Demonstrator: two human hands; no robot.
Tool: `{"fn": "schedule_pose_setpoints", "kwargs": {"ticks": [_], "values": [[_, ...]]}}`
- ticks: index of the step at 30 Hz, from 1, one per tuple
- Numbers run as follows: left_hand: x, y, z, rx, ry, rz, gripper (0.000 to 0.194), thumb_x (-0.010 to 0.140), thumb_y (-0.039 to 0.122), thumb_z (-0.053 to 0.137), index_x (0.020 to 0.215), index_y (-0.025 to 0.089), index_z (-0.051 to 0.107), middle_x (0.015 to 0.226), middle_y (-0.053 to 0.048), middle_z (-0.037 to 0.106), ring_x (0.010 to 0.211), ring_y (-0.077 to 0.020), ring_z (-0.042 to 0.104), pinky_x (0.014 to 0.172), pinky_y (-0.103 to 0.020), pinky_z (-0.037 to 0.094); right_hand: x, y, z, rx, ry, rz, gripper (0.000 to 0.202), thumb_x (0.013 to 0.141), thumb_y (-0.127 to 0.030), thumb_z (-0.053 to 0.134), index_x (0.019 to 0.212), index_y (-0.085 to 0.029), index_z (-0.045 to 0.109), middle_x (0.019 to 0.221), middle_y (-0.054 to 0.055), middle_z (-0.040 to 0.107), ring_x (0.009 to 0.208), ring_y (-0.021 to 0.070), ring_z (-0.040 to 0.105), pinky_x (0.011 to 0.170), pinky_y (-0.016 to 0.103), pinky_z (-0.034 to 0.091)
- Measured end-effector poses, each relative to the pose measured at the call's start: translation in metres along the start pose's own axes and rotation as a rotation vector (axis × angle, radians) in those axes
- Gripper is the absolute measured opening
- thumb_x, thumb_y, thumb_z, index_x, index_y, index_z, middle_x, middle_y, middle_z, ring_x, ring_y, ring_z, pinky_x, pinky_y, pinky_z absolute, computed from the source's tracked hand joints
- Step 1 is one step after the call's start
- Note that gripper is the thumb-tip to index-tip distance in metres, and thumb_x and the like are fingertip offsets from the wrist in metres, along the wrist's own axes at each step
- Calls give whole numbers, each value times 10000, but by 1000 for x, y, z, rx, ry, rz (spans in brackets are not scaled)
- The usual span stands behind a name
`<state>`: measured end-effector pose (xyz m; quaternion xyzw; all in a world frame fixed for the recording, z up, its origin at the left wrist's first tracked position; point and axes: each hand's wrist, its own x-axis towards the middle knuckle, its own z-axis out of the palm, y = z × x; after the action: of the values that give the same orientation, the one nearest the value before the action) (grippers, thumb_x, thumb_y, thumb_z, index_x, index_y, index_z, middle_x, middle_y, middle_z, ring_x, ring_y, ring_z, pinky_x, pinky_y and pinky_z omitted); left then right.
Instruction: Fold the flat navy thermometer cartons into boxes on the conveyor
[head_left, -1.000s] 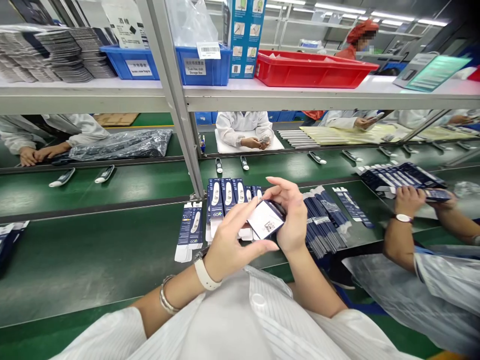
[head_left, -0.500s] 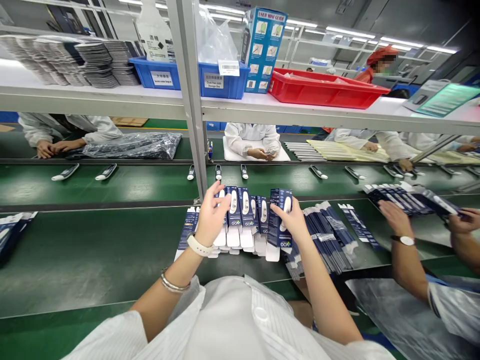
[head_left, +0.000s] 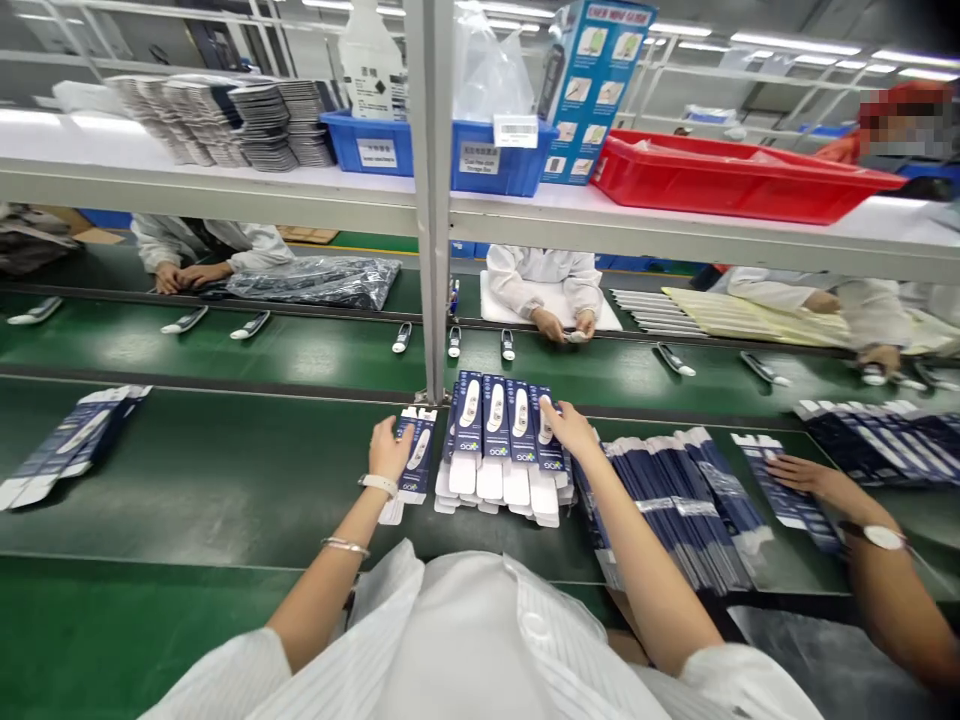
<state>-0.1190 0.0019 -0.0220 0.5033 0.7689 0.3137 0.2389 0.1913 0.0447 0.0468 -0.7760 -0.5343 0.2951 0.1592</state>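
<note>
Carton long axis fore-aft, flap nearmost; R hand grips it, L hand grip unclear.

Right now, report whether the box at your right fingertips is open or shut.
Open: the box by the right hand has its white near-end flap sticking out.

Near the far edge of the dark green flat work surface, the left hand conceals part of a flat navy-and-white cardboard carton, and the fingers of the right hand cover part of the rightmost navy-and-white cardboard box. The fine print on both is too small to read. Above, the picture's top edge truncates the white plastic bottle, and a blue plastic bin hides its base.
</note>
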Motion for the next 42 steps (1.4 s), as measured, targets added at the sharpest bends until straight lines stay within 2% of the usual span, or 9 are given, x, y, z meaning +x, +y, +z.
{"fn": "schedule_pose_setpoints", "kwargs": {"ticks": [4,9,17,20,24,26,33,37,42], "values": [[-11,-29,35,227,-57,-151,957,565,499,700,1317,42,326,1343,-296,359,1209,-434,382,952,-556,318,-2,9,-7,14,36,13,729,816,-637,291,1300,-106,414,1232,195,539,1165,334,488,958,462,352],[-19,-38,56,386,-65,-171,944,594,368,706,1377,116,241,1287,-235,424,1183,-392,394,916,-540,344,-8,19,-13,112,137,-5,716,785,-645,358,1283,-137,442,1183,161,580,1115,337,516,941,471,365],[-21,-1,3,303,51,-78,878,711,460,589,1388,82,176,1306,-223,387,1187,-366,388,934,-506,366,-40,2,-25,476,228,-147,630,731,-555,545,1219,-160,489,1173,142,574,1039,265,563,935,435,407],[-39,42,-37,-73,34,153,912,699,477,623,1392,134,140,1337,-184,371,1218,-293,390,997,-431,352,-62,-22,-17,700,-11,-340,673,681,-527,642,1239,-193,471,1235,133,539,1122,244,522,981,435,387],[-74,98,-72,-392,-357,380,948,607,389,744,1366,234,197,1328,-140,398,1179,-254,447,992,-422,375,-92,-60,7,934,-546,-588,858,552,-563,735,1284,-238,427,1325,113,473,1183,261,486,994,459,381],[-86,114,-77,-471,-451,428,953,572,325,777,1347,246,229,1326,-133,406,1172,-250,458,979,-411,393,-103,-75,17,1072,-649,-598,883,492,-544,775,1251,-221,461,1274,113,523,1151,280,515,959,464,418],[-88,124,-72,-598,-537,329,484,746,303,639,1195,196,496,1073,-62,639,990,-220,595,856,-348,487,-119,-82,20,1149,-246,-323,404,597,-388,767,919,-174,650,938,72,703,871,260,658,849,445,501],[-89,123,-69,-611,-556,328,300,810,383,549,976,154,649,879,-37,700,820,-221,639,717,-321,527,-123,-77,18,1063,-94,-353,366,664,-474,693,872,-175,657,935,81,702,897,269,648,862,439,493],[-104,121,-65,-445,-347,562,277,860,320,482,1019,173,654,869,-45,705,788,-208,648,714,-311,525,-137,-78,10,1079,54,-434,533,700,-604,588,1026,-182,563,1083,107,638,1053,270,577,937,416,442]]}}
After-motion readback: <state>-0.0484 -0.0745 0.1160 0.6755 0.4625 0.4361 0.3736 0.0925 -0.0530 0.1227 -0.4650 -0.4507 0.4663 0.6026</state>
